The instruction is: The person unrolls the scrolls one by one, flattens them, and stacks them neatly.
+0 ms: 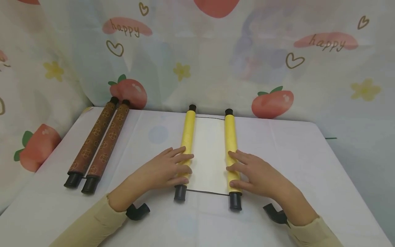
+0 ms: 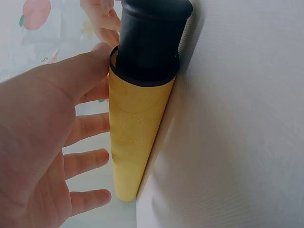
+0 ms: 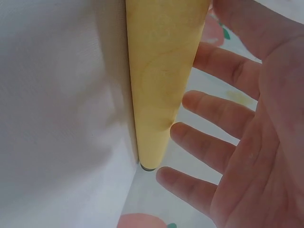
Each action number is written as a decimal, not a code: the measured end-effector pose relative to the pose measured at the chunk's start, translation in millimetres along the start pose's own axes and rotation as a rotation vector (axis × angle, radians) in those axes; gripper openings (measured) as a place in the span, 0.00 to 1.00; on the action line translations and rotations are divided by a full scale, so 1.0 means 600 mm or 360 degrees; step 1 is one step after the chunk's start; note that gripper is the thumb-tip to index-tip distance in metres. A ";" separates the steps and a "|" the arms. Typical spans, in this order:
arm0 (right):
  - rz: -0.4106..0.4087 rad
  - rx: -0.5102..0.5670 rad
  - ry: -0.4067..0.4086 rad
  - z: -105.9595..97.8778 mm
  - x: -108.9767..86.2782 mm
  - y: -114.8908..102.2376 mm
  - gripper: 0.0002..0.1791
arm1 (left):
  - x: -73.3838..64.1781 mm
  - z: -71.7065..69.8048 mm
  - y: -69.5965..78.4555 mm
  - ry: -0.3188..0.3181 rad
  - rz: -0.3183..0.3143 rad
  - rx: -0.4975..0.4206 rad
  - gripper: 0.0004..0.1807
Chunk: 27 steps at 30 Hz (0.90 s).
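Note:
A yellow scroll lies partly unrolled, with white paper between its left roller and right roller. Black knobs cap both rollers. My left hand lies over the lower half of the left roller, fingers spread and loosely extended. In the left wrist view its fingertips are right at the yellow roller, the thumb close to the black knob. On the other side, my right hand reaches over the right roller with spread fingers. The right wrist view has those fingertips along the yellow roller's side.
To the left, a brown patterned scroll lies rolled up at a slant on the white-covered table. Behind the table hangs a printed cloth with strawberries and hearts. Black curved pieces show at both wrists.

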State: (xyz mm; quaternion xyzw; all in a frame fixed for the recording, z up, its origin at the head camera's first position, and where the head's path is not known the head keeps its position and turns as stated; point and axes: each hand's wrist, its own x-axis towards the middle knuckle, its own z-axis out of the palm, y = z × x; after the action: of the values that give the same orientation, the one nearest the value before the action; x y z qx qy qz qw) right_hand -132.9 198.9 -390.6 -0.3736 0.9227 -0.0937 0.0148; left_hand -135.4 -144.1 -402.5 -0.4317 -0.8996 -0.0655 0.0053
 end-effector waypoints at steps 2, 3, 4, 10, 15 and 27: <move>-0.0012 -0.0004 0.0016 0.000 -0.001 0.000 0.24 | 0.000 0.001 0.000 -0.0009 0.0001 0.0000 0.16; -0.0014 -0.0007 0.0020 0.000 -0.002 0.001 0.24 | 0.000 0.001 0.000 -0.0013 0.0000 0.0000 0.17; -0.0020 -0.0008 0.0027 0.000 -0.002 0.001 0.24 | 0.000 0.001 0.000 -0.0018 -0.0004 0.0000 0.17; -0.0013 -0.0028 0.0013 -0.001 -0.003 0.003 0.25 | -0.001 0.000 -0.003 -0.0013 -0.0033 0.0025 0.17; -0.0004 -0.0021 0.0015 -0.001 -0.004 0.004 0.24 | -0.004 0.000 -0.005 -0.0006 -0.0038 0.0023 0.18; -0.0029 -0.0038 0.0071 -0.001 -0.003 0.004 0.24 | -0.004 -0.002 -0.006 -0.0007 -0.0065 -0.0009 0.16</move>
State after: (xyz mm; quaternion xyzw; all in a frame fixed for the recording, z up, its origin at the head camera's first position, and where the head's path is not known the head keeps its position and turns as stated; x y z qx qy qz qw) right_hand -133.2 202.2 -390.3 -0.3800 0.9204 -0.0910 -0.0110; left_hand -136.5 -148.3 -402.0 -0.4136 -0.9080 -0.0672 0.0007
